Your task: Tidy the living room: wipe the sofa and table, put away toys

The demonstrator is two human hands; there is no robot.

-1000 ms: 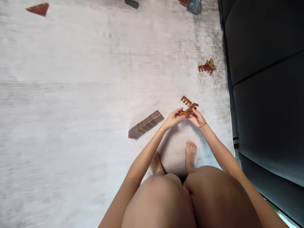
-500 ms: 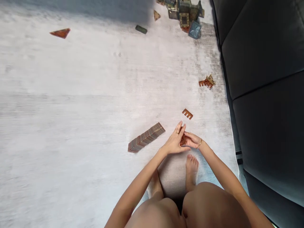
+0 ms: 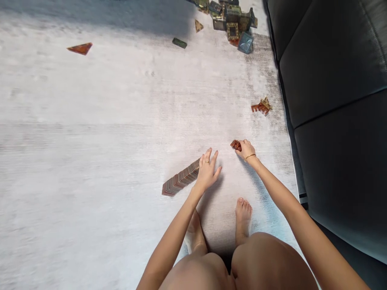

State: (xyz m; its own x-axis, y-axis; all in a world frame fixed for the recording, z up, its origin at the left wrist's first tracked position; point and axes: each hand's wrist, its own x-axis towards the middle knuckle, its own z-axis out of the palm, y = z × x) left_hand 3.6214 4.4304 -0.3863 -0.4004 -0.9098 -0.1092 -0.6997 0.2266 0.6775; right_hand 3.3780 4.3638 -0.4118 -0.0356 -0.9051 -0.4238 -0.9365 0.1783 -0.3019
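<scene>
My right hand [image 3: 246,150] is down on the rug with its fingers closed round a small bunch of orange-brown magnetic tiles [image 3: 235,145]. Their exact shapes are partly hidden by the fingers. My left hand [image 3: 208,169] is held with fingers spread and nothing in it. It is over the upper right end of a long row of stacked magnetic tiles [image 3: 180,179], whose thin edges show side by side. Whether the left hand touches the row I cannot tell.
A little pile of orange comb-shaped and yellowish tiles [image 3: 261,107] lies near the dark sofa [image 3: 338,133] on the right. Farther off are built-up translucent blocks [image 3: 232,24], a green tile [image 3: 179,42], a yellowish triangle [image 3: 198,26] and an orange triangle [image 3: 81,48]. My bare foot [image 3: 243,217] is close by.
My hands have come apart. The right one moved forward with orange tiles to where a single comb-shaped tile lay. The left hand shifted left towards the row and opened its fingers.
</scene>
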